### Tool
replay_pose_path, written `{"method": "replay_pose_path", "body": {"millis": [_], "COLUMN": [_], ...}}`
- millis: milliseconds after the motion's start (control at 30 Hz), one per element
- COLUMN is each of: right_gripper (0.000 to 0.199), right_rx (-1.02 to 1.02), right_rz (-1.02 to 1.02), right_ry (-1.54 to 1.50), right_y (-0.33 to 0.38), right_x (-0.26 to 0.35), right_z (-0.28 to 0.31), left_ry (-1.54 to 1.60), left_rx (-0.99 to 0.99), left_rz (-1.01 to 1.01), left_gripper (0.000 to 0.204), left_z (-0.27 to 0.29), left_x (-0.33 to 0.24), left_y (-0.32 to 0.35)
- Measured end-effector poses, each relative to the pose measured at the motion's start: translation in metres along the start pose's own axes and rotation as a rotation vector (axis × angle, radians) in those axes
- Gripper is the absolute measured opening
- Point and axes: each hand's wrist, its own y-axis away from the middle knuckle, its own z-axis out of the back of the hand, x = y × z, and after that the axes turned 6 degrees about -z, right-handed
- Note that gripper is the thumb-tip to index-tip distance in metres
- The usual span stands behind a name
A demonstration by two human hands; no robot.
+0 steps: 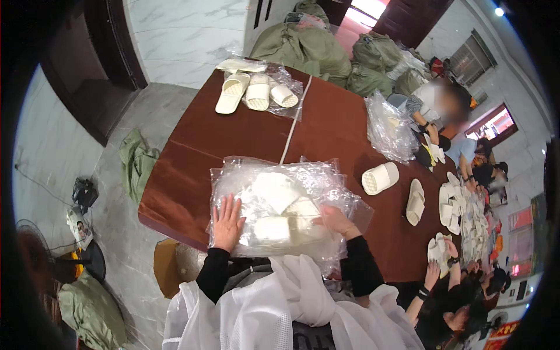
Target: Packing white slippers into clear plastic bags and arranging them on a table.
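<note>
While both forearms come up from the six o'clock edge in black sleeves, the left hand [226, 223] lies flat and spread, fingers released, palm pressed on the near-left part of a stack of clear plastic bags [280, 204] on the brown table [198, 140]. The right hand [335, 221] rests at the stack's right side, about four o'clock from its middle, fingers loosely curled against the plastic; whether it pinches the film or only presses on it cannot be told. Between the two hands, under the clear film, lie pale cream slippers [280, 213], so the bagged footwear sits just beside each palm rather than inside either grip.

Toward twelve o'clock on the table, three more cream slippers [254, 92] lie on another clear bag. At about two o'clock a crumpled heap of clear bags [388, 128] stands near a seated person [443, 116]. At three o'clock a single slipper [380, 178] lies sole up, with another slipper [415, 202] just beyond it. Olive sacks [309, 44] are piled past the far end of the table.
</note>
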Motion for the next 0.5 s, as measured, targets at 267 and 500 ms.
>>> {"method": "replay_pose_path", "body": {"millis": [267, 500], "right_gripper": [0.033, 0.033], "right_rx": [-0.759, -0.811], "right_rz": [-0.292, 0.121], "right_ry": [-0.059, -0.730], "right_y": [0.142, 0.152], "right_x": [-0.060, 0.093], "right_z": [0.114, 0.065], "left_ry": [-0.071, -0.095], "left_rx": [-0.014, -0.003], "left_rz": [0.009, 0.002], "left_gripper": [0.066, 0.072], "left_z": [0.001, 0.001], "left_x": [-0.002, -0.003], "left_y": [-0.002, 0.002]}}
